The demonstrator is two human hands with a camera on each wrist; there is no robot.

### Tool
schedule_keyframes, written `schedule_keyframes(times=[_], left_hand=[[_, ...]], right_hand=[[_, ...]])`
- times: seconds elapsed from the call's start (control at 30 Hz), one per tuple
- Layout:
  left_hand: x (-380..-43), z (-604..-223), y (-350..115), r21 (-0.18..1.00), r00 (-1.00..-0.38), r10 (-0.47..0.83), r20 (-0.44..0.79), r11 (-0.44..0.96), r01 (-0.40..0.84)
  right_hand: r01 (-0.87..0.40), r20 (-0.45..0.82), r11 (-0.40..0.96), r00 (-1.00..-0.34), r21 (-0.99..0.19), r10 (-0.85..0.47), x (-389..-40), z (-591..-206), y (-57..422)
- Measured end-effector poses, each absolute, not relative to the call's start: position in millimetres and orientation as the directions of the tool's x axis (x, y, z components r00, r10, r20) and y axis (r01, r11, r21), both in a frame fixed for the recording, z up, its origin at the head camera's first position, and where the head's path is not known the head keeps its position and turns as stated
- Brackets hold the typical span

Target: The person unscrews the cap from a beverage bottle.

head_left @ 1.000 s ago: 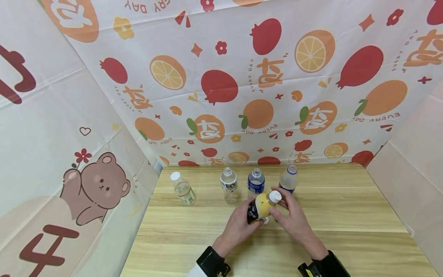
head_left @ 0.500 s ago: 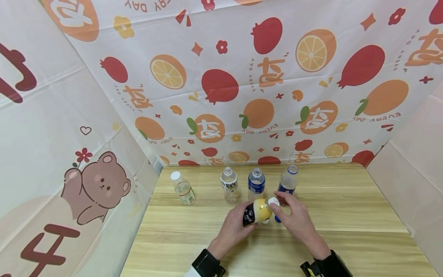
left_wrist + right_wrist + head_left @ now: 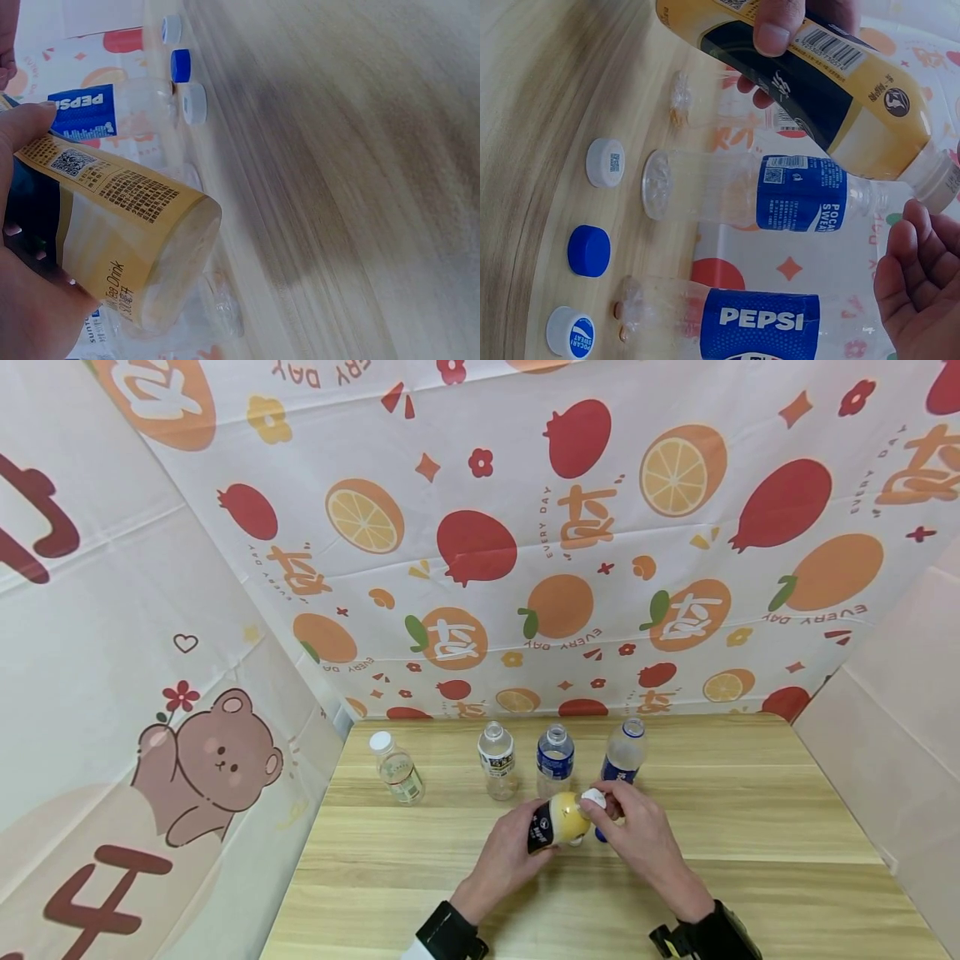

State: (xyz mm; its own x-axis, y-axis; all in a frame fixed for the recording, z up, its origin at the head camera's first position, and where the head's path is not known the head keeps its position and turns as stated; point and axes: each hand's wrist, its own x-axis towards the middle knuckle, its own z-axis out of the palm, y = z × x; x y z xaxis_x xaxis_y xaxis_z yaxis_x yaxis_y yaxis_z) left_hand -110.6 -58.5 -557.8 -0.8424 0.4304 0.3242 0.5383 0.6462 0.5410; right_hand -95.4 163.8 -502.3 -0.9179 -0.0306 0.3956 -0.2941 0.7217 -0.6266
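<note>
A milk tea bottle [image 3: 564, 818] with a yellow and black label is held tilted above the table, its neck pointing right. My left hand [image 3: 502, 856] grips its lower body; in the left wrist view the thumb lies along the label. At the neck, my right hand [image 3: 647, 839] pinches the white cap [image 3: 594, 797] between thumb and fingers. The right wrist view shows the cap [image 3: 939, 184] on the bottle's mouth, with curled fingertips [image 3: 911, 214] beside it.
Behind the hands stand three uncapped bottles: a clear one [image 3: 497, 764], a Pocari Sweat bottle [image 3: 555, 765] and a Pepsi bottle [image 3: 624, 750]. Farther left is a white-capped bottle [image 3: 400, 775]. Loose caps, white [image 3: 605, 163], blue [image 3: 589, 251] and white-blue [image 3: 571, 332], lie on the wooden table.
The milk tea bottle has tipped closer to level and shifted slightly left and down with my left hand. My right fingers have changed their hold around the cap.
</note>
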Motion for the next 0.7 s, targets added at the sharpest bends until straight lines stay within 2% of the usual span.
schedule_keyframes(times=[0.23,0.33,0.5,0.7], left_hand=[[-109.6,-558.8,-60.6,0.567,-0.855,0.443,0.269,0.645,0.512],[-108.9,-559.5,-61.5,0.616,-0.857,0.459,0.233,0.613,0.495],[-108.1,-559.5,-62.7,0.709,-0.863,0.475,0.173,0.548,0.444],[-108.6,-558.3,-64.8,0.746,-0.861,0.494,0.12,0.528,0.407]], right_hand=[[-0.28,0.364,0.715,-0.931,-0.641,-0.038,-95.4,-499.6,164.0],[-0.284,0.351,0.704,-0.935,-0.651,-0.054,-95.3,-498.2,164.3],[-0.357,0.386,0.686,-0.915,-0.634,-0.12,-95.7,-497.7,165.1],[-0.437,0.438,0.672,-0.88,-0.598,-0.182,-96.0,-497.2,167.0]])
